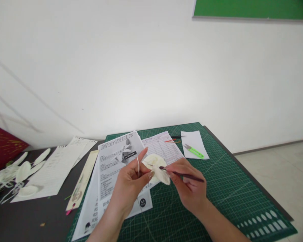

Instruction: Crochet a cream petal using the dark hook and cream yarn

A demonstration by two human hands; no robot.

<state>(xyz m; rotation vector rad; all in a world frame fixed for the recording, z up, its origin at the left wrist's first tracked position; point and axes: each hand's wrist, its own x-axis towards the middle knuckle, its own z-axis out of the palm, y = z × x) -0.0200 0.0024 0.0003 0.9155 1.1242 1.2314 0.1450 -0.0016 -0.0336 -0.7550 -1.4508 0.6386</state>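
My left hand (131,183) is closed on a cream crocheted petal piece (157,168), with a white yarn strand (138,166) running over its fingers. My right hand (188,185) pinches a thin dark crochet hook (184,174) whose tip pokes into the petal's edge. Both hands hover above a green cutting mat (217,188) and a printed instruction sheet (116,158).
Green thread snips (195,152) lie on a white paper slip (195,143) at the mat's far side, beside a ruled chart sheet (161,146). Several finished white petals (27,171) and loose yarn (2,174) lie at the left on the dark table. A white wall stands close behind.
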